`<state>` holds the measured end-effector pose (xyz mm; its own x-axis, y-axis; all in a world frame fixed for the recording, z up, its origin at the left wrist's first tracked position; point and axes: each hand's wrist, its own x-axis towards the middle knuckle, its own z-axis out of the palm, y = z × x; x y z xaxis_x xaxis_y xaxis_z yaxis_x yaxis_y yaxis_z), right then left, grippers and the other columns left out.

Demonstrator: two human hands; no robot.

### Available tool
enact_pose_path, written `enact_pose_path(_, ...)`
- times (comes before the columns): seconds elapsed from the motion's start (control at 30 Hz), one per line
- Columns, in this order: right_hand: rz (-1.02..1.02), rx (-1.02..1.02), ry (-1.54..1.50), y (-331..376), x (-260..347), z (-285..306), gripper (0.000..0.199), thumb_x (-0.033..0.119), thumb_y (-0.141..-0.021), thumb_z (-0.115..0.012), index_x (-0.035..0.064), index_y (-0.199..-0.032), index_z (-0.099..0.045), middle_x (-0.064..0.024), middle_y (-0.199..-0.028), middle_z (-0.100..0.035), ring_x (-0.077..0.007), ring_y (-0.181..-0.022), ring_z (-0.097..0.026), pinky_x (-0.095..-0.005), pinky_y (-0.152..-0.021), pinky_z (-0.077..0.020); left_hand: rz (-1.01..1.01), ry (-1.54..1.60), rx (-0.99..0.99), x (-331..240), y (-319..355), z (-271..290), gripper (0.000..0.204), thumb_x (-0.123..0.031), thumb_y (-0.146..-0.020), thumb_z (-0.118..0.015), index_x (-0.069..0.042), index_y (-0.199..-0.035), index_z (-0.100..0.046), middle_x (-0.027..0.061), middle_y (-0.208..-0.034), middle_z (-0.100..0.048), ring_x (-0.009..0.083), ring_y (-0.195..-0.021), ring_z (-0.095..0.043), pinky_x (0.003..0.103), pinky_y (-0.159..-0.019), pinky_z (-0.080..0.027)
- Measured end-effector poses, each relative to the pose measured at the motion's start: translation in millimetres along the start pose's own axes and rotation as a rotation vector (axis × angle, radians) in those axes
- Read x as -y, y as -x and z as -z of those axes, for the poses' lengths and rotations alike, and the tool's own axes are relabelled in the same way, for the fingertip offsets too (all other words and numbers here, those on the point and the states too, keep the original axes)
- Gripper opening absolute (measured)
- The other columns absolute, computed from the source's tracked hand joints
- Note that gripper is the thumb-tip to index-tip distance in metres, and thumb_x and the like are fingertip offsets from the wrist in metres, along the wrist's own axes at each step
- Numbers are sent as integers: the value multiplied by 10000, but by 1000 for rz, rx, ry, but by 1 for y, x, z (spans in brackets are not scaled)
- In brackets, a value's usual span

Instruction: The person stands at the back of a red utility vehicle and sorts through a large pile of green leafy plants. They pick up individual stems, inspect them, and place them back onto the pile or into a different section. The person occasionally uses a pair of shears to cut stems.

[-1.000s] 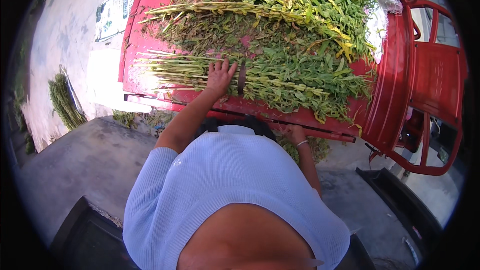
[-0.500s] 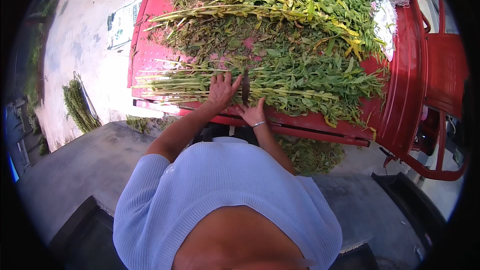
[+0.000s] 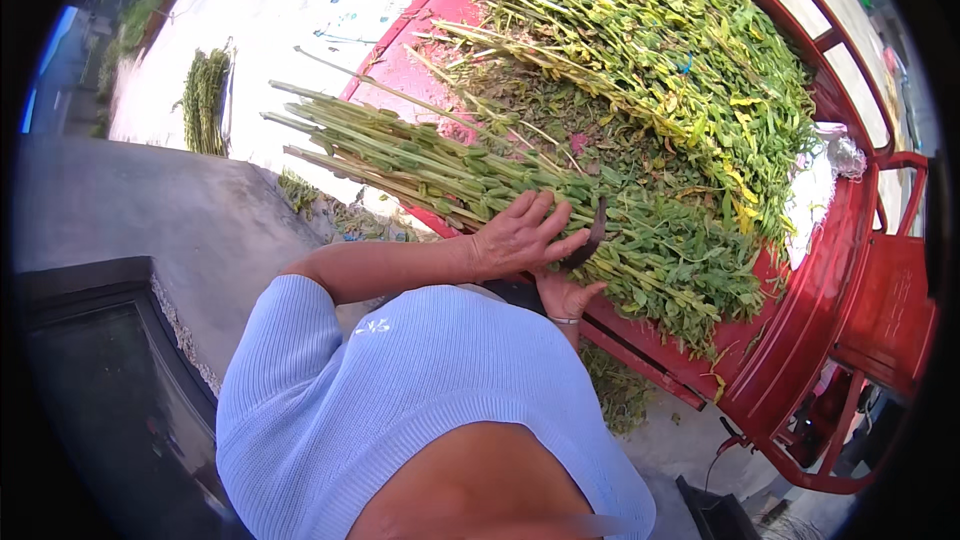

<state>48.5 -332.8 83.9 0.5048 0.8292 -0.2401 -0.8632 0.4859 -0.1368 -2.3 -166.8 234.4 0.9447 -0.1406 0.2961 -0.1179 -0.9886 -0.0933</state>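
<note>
A bundle of green stalks with pods and leaves (image 3: 420,155), which look like sesame, lies aslant along the near side of a red truck bed (image 3: 430,40). My left hand (image 3: 525,235) is bent over the top of this bundle with its fingers parted, gripping it. A dark curved strip (image 3: 597,230) crosses the bundle just right of those fingers; whether it is a tie or a blade I cannot tell. Its lower end meets my right hand (image 3: 562,292), low against the bundle's near side. The right thumb sticks out, while its other fingers are mostly hidden.
A larger heap of leafy stalks (image 3: 650,60) covers the bed's far side, with a blue tie (image 3: 686,64). Loose leaves lie between. White sacking (image 3: 810,190) rests by the red front rails (image 3: 890,280). Another bundle (image 3: 206,100) is on the pale ground at left.
The whole view has turned, tilting the bed. The near bundle has swung and shifted so its stem ends reach out past the bed's edge. Both hands have come closer together around the dark strip.
</note>
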Motion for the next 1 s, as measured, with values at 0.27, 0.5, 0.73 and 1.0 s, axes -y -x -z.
enact_pose_path(0.27,214,58,123,3,-29,-124,1160,646,-478,-747,215,-1412,-210,4,-1455,-186,-233,-1339,-138,-427,-1108,-107,30,-226,-484,19,39,80,437,-169,-772,-523,-178,-1195,-417,95,-1062,-516,256,-914,-520,336,-782,-432)
enact_pose_path(0.5,169,436,93,-49,-65,-122,961,672,-717,-540,154,-1430,-156,-71,-1476,-154,-303,-1335,-187,-438,-1085,-190,193,-260,-769,73,130,123,423,-142,-768,-568,-230,-1164,-450,71,-1043,-527,241,-861,-536,333,-742,-432)
enact_pose_path(0.73,286,600,823,-85,-195,-206,1032,682,-659,-602,147,-1421,-157,-111,-1470,-144,-323,-1326,-205,-487,-1089,-187,503,-264,-904,144,261,152,454,-167,-742,-599,-279,-1162,-468,66,-1020,-522,225,-847,-514,346,-717,-414)
enact_pose_path(1.0,48,926,891,-170,-349,-262,835,335,-713,-748,150,-1379,-279,-57,-1386,-358,-284,-1239,-396,-466,-1024,-359,872,-341,-992,216,410,170,496,-118,-693,-623,-241,-1156,-495,87,-1049,-510,257,-922,-488,409,-754,-400)
